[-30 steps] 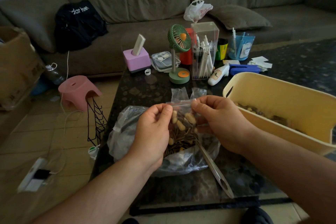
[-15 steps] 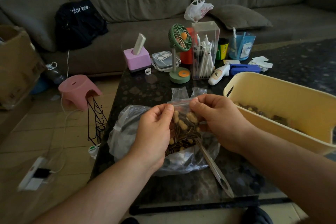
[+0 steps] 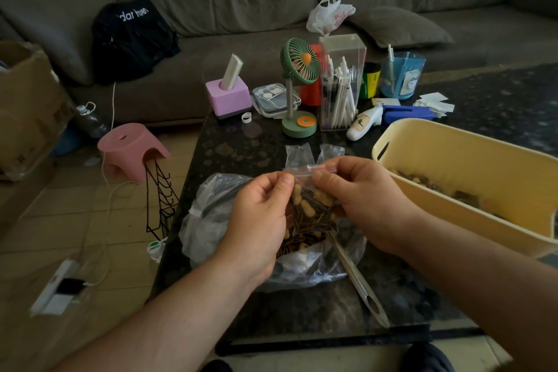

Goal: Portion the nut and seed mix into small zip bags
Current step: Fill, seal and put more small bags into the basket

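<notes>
Both hands are pinching the zip strip of a small zip bag (image 3: 311, 208) of peanuts and seeds: left hand (image 3: 259, 220) grip at one end, right hand (image 3: 362, 199) at the other, above the worktop (image 3: 241, 148), beside the yellow tub (image 3: 483, 178).

Zip bag (image 3: 311, 205) between hands: clear, red seal strip, tan peanuts, dark striped seeds. Right of hands: pale yellow bin (image 3: 471, 178). Beyond: green fan (image 3: 299, 62), orange hub; lilac box (image 3: 228, 96). Tabletop (image 3: 241, 148) black, speckled.
</notes>
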Action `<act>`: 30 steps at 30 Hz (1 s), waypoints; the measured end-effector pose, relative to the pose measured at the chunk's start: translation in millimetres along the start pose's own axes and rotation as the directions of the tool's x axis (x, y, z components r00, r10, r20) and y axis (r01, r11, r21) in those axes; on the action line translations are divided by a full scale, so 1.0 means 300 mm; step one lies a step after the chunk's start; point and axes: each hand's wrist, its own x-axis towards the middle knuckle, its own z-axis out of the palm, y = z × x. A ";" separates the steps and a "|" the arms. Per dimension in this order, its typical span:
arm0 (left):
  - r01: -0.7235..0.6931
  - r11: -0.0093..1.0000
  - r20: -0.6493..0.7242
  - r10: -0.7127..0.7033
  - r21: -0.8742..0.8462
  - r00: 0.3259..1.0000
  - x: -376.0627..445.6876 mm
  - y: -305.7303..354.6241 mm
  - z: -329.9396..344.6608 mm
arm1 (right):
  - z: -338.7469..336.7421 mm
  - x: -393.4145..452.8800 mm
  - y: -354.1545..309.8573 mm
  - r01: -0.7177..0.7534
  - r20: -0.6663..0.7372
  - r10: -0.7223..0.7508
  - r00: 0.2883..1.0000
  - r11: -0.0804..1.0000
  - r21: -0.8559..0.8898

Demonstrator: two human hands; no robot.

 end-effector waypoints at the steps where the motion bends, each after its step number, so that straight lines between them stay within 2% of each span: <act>1: -0.003 1.000 0.003 0.003 0.001 1.000 -0.001 0.001 0.002 | 0.001 0.002 0.003 0.003 -0.016 -0.003 1.000 1.000 0.015; 5: -0.006 1.000 0.004 0.006 -0.002 1.000 -0.003 0.001 0.008 | 0.000 0.007 0.014 -0.003 -0.033 0.003 0.999 1.000 0.017; 10: 0.007 1.000 -0.009 -0.007 -0.014 1.000 -0.005 0.008 0.003 | 0.000 -0.001 0.005 -0.018 0.022 0.018 1.000 1.000 -0.005; 19: 0.013 1.000 0.039 -0.012 -0.016 0.999 -0.016 0.016 0.004 | -0.002 0.009 0.017 0.058 -0.021 -0.063 0.998 0.985 -0.162; 30: -0.006 1.000 0.010 0.006 0.019 1.000 -0.008 0.001 0.007 | -0.004 0.007 0.006 -0.005 0.004 0.006 1.000 0.996 -0.090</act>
